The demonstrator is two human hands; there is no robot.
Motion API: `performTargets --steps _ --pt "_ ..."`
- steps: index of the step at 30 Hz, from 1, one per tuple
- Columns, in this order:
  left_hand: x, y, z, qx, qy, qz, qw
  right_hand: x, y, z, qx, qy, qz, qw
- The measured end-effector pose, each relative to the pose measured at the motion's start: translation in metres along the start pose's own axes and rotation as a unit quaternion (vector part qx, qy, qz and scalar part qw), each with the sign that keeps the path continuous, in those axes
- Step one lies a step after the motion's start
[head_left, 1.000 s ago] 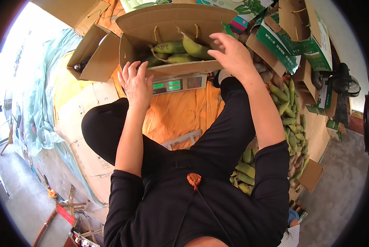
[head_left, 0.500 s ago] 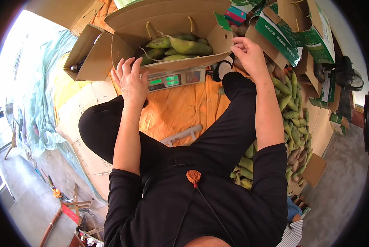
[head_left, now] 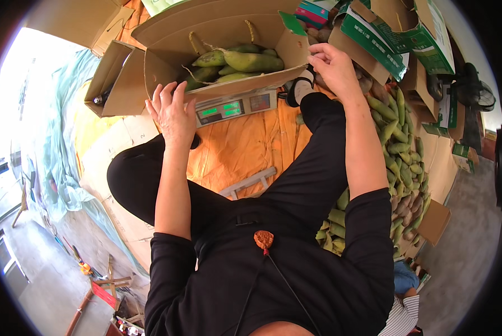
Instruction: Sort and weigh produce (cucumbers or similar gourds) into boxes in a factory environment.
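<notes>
Far to the left of the left hand hangs a pale blue-green plastic sheet (head_left: pixel 66 168), and nearer to this hand, just beyond its fingers, stands a narrow brown box (head_left: pixel 125 84). The two hands are well apart from each other. The left hand (head_left: pixel 173 115) has its fingers a little spread, and they lie at the near left corner of a cardboard box (head_left: pixel 217 28); how firmly they press, one cannot tell. This box stands beyond and between the hands, with several green vegetables (head_left: pixel 251 61) lying inside it. Under its near wall, also between the hands, a scale (head_left: pixel 223 107) shows lit green displays. The right hand (head_left: pixel 335 70) is at the near right corner, with thumb and fingers bent close to the edge; whether they pinch it, one cannot tell. To the right of this hand are green-and-brown cartons (head_left: pixel 368 39), a long vegetable pile (head_left: pixel 405 162) beside its forearm, and, farthest, a black fan (head_left: pixel 475 92).
</notes>
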State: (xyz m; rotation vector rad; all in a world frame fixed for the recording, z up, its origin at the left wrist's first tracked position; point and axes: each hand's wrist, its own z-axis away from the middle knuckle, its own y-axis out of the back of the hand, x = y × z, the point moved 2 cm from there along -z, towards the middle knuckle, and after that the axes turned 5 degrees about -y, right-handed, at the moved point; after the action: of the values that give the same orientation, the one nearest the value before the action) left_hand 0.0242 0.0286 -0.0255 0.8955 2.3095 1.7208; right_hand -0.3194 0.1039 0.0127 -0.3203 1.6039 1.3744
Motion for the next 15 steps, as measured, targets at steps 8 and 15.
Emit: performTargets --steps 8,15 --pt "0.002 -0.001 0.001 -0.002 -0.009 -0.01 1.0 0.003 0.003 0.002 0.002 -0.004 -0.002 1.0" --pt "0.005 -0.01 -0.001 -0.028 -0.004 -0.06 0.998 -0.021 0.035 0.016 0.022 -0.009 -0.212 0.977"
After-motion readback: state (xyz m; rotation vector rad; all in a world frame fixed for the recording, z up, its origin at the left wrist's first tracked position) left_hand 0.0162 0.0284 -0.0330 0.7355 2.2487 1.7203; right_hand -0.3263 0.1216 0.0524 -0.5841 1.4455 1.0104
